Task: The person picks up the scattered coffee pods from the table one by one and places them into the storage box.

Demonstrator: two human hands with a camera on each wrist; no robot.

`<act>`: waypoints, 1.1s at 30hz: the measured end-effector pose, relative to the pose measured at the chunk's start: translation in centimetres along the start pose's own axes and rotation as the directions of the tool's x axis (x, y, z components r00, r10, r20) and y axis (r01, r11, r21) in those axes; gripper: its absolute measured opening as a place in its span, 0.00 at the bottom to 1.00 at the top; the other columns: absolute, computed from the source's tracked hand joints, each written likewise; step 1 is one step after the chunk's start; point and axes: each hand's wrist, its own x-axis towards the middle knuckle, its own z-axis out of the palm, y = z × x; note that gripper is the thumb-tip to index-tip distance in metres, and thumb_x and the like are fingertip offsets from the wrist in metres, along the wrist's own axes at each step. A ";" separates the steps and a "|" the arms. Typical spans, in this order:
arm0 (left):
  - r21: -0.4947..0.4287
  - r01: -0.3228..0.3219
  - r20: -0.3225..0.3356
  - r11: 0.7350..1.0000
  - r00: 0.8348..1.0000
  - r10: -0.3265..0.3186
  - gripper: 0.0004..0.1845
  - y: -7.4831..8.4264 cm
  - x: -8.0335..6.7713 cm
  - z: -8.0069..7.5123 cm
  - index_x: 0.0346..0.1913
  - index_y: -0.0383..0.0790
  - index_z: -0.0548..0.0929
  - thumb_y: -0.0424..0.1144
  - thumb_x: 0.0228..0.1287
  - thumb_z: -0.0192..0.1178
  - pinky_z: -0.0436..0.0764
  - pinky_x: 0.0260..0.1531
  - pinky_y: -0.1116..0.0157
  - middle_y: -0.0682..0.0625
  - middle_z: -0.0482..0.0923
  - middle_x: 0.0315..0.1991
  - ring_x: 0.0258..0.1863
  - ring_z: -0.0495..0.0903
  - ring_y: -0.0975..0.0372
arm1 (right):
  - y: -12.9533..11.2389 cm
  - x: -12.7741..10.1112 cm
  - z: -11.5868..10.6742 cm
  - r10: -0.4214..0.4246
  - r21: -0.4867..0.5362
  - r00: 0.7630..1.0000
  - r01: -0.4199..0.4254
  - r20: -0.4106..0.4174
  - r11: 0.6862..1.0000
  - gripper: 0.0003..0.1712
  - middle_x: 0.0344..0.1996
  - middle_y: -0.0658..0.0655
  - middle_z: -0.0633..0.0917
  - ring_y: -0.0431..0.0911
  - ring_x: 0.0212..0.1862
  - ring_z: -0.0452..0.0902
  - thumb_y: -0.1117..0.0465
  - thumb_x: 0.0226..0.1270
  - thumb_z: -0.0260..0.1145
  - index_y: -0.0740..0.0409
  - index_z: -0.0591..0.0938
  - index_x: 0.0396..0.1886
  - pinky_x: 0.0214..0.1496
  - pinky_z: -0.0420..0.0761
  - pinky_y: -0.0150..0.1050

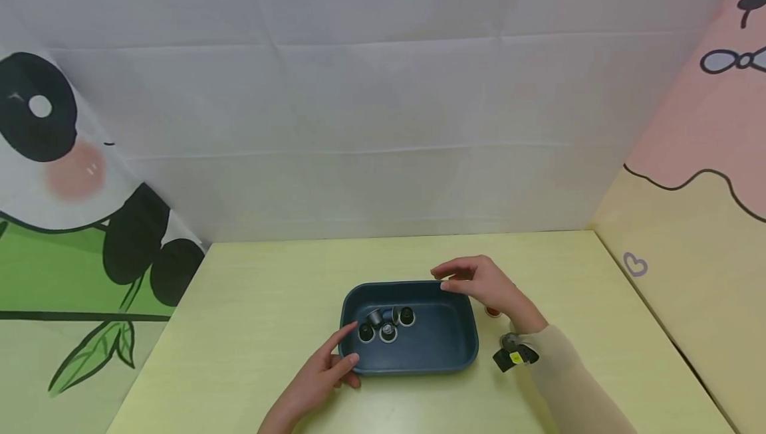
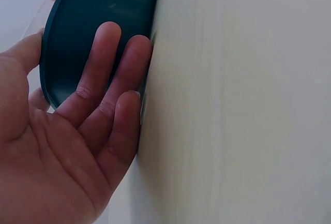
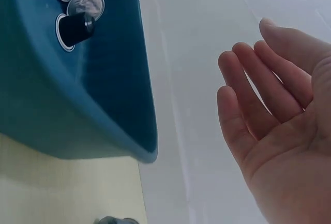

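While the dark blue tray [image 1: 455, 341] sat mid-table [image 1: 251, 301] in the head view, the left hand [image 1: 323, 374] touched its near left corner and the right hand [image 1: 485, 284] hovered at its far right rim, small capsules [image 1: 385, 324] clustered inside. From the left wrist, straight fingers [image 2: 111, 74] lay against the tray's outer wall [image 2: 98, 6]. From the right wrist, relaxed fingers [image 3: 258, 94] held nothing beside the tray [image 3: 93, 105].

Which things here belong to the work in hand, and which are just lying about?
In hand:
- blue tray, left hand touching its near left corner
- small capsules inside the tray
- right hand, open over the far right rim, holding nothing

Lying about:
- small red thing on the table, right of the tray
- panda curtain
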 end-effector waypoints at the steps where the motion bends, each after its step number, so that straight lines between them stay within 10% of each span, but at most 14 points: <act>1: 0.000 0.001 -0.001 1.000 1.000 -0.001 0.33 0.0 0.0 0.0 0.78 0.48 0.58 0.43 0.76 0.56 0.74 0.31 0.67 0.41 0.85 0.26 0.30 0.84 0.53 | 0.1 -0.1 -0.1 0.004 0.001 1.000 -0.004 -0.001 1.000 0.17 0.50 0.53 0.86 0.49 0.52 0.83 0.55 0.67 0.71 0.52 0.86 0.54 0.53 0.79 0.44; 33: -0.001 -0.017 -0.004 1.000 1.000 0.017 0.33 -0.4 0.1 0.0 0.78 0.48 0.58 0.43 0.75 0.56 0.74 0.31 0.67 0.42 0.85 0.26 0.29 0.83 0.52 | 3.3 -2.8 -2.8 0.049 0.026 0.996 -0.047 -0.081 0.999 0.18 0.51 0.62 0.85 0.60 0.51 0.83 0.61 0.69 0.69 0.63 0.83 0.56 0.52 0.78 0.32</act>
